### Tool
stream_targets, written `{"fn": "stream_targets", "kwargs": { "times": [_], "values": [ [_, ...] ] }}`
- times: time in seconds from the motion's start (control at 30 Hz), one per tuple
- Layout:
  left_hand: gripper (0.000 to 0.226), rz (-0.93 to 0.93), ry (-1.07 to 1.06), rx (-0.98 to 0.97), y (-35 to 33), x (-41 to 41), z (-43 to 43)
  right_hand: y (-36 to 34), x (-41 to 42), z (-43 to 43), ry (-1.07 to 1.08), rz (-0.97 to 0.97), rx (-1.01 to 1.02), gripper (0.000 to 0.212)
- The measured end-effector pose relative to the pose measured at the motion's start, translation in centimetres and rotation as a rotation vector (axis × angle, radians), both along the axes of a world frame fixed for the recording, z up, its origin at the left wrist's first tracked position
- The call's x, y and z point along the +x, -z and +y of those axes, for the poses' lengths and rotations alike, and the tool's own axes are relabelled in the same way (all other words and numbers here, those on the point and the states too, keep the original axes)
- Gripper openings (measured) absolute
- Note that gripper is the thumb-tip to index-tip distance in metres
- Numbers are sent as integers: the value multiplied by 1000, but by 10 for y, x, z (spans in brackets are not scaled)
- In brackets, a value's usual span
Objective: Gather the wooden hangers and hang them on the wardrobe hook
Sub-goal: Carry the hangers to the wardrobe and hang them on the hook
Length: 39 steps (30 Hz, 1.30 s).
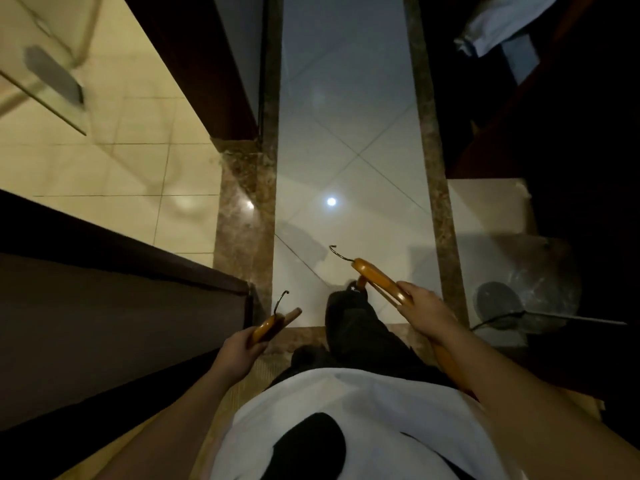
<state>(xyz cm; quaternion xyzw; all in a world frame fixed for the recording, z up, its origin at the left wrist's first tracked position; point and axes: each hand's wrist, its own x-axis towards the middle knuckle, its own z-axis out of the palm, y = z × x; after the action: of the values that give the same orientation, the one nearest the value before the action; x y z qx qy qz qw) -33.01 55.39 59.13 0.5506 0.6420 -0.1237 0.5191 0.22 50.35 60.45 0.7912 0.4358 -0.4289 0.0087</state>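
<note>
Part of right hanger (pixel 377 277) behind right hand (pixel 427 315)

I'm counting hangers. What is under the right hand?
Under the right hand runs a wooden hanger, hook forward; its rear end passes beneath the forearm. Whether a second is stacked there is covered.

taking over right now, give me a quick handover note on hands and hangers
Left hand grips one wooden hanger, metal hook up.
Right hand grips a second wooden hanger, its hook pointing forward over the tiled floor.
Done: hangers picked up, one visible in each hand.
Left: carry both to the wardrobe hook, which is not in view, and hang them.
</note>
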Motion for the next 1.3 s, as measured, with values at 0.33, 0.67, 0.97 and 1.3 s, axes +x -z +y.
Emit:
{"fn": "stream_targets", "kwargs": {
  "times": [0.33,0.67,0.97,1.3],
  "values": [
    [13,22,-25,39,-18,115,117,0,104,107,-27,58,-50,22],
    [8,-145,240,190,-25,240,259,4,204,134,280,-3,-175,22],
    [12,-91,287,184,-9,263,406,26,250,262,391,-7,-199,20],
    [19,72,235,171,-14,239,568,-41,250,493,173,78,21,41]
  ]
}}
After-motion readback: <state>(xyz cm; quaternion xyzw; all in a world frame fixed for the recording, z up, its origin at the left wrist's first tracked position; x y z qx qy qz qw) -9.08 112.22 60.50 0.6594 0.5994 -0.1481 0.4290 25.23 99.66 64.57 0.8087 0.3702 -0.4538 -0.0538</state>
